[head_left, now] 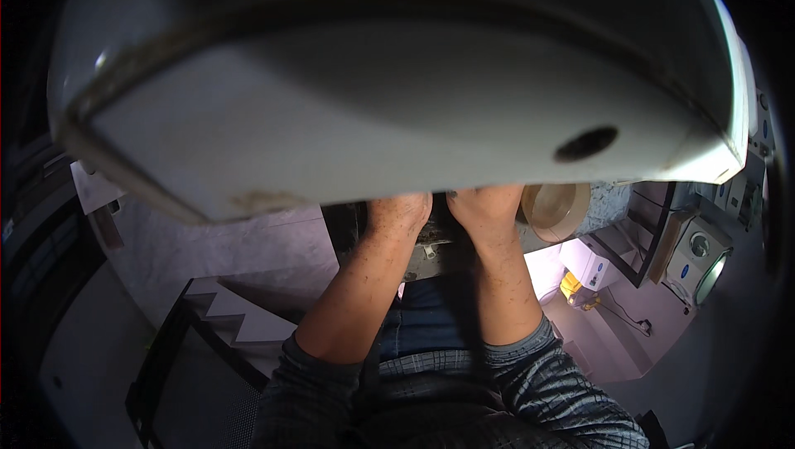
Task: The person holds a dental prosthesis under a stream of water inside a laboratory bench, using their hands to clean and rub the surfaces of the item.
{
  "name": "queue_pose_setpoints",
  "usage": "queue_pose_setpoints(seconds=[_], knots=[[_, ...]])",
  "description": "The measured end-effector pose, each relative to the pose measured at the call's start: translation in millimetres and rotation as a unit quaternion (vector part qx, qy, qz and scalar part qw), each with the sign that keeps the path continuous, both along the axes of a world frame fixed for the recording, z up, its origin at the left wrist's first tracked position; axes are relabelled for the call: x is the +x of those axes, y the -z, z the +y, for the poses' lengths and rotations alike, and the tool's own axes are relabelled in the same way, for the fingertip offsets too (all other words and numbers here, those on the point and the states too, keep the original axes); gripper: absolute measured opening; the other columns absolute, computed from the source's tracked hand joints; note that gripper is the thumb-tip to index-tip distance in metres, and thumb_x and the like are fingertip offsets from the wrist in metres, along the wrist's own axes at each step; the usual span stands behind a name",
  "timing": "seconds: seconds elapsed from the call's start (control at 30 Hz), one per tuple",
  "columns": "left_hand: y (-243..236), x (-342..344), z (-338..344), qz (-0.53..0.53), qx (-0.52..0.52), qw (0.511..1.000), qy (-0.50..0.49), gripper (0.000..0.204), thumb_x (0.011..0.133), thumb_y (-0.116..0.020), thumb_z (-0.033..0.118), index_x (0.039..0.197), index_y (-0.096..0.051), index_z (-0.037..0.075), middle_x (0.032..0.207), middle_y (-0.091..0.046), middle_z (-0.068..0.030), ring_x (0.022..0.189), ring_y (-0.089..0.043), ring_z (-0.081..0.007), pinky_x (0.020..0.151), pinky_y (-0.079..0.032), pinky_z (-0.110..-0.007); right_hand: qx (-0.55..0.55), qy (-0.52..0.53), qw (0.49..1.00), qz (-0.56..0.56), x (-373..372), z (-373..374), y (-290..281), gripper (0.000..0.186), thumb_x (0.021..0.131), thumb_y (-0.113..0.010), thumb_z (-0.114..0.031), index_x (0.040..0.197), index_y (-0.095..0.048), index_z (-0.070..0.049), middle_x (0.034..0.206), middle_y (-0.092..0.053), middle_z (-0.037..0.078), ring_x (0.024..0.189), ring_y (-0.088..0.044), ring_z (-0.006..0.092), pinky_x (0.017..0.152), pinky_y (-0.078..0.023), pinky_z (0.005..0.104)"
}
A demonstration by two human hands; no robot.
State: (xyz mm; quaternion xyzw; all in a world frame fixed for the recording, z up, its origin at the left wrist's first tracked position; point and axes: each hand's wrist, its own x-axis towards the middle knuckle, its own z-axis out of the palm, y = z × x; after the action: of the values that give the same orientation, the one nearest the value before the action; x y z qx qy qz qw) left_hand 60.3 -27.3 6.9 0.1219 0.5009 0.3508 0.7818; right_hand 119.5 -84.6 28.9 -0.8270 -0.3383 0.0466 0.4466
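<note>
A large pale housing (397,126) with a dark oval hole fills the upper half of the view and covers the place where I work. Both forearms reach forward under its lower edge. My left hand (402,211) shows only its wrist and back, with specks of dirt on the skin. Close beside it on the right, my right hand (487,205) also disappears beneath the housing. The fingers of both hands are hidden, and so is anything they hold. Below the hands lies a dark, dirty work surface (426,260) with a small metal piece at its edge.
Right of my right hand stands a round tan bowl (556,211). Farther right are a pale box-shaped device (697,259) with a round dial, and a yellow item (571,285) near a cable. A black mesh chair (199,366) is at the lower left.
</note>
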Motion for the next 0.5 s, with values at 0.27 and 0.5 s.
queue_pose_setpoints(seconds=[0.27, 0.5], knots=[[4.6, -0.2, 3.1, 0.026, -0.026, 0.999, 0.007, 0.012, 0.081, -0.049, -0.004, 0.081, -0.056, 0.006, 0.067, -0.053, -0.0003, 0.05, -0.046, -0.0055, 0.044, -0.036, -0.017, -0.028, -0.023, 0.999, -0.002, 5.0, 4.1, -0.1, 0.012, 0.068, -0.069, -0.002, 0.078, -0.066, 0.001, 0.07, -0.065, 0.014, 0.068, -0.065, 0.0306, 0.065, -0.049, 0.0372], [1.8, -1.0, 4.2, 0.008, 0.006, 1.0, 0.001, 0.015, 0.08, -0.047, -0.007, 0.081, -0.056, 0.005, 0.067, -0.054, -0.0004, 0.052, -0.049, -0.0063, 0.044, -0.037, -0.017, 0.014, -0.033, 0.999, 0.007, 4.7, 2.4, -3.2, 0.01, 0.07, -0.069, 0.0, 0.08, -0.067, 0.001, 0.072, -0.066, 0.014, 0.068, -0.065, 0.0292, 0.065, -0.049, 0.0359]])
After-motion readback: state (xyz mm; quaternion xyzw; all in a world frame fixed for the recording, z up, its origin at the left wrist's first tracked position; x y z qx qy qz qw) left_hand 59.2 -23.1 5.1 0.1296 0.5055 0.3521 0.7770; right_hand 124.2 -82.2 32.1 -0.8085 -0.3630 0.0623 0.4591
